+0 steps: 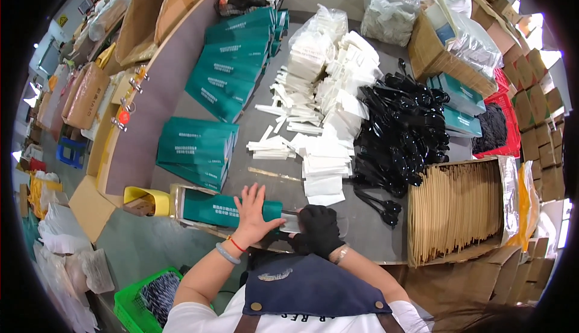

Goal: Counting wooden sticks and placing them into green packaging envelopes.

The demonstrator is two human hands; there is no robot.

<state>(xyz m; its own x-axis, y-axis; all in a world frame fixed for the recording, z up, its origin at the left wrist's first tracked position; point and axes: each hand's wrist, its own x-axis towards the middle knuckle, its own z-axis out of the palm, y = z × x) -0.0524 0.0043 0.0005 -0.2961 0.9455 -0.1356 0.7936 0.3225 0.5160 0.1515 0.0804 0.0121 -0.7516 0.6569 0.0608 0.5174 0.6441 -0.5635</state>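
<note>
Several fanned green packets (196,143) lie along the left edge of the desk (375,237), probably so each lifts off singly. At the near edge, the left hand (252,215), fingers spread, rests on a lone green packet (208,207), seemingly steadying it. The gloved right hand (319,230) curls at its right end; I cannot tell what it pinches. Beyond, white packets (325,164) and black spoons (398,131) crowd the middle; wooden sticks (455,212) block the near right corner.

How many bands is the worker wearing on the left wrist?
2: a red cord closest to the left hand, which lies spread over a green package, and a grey bangle just behind the cord, toward the elbow. No others show.
</note>
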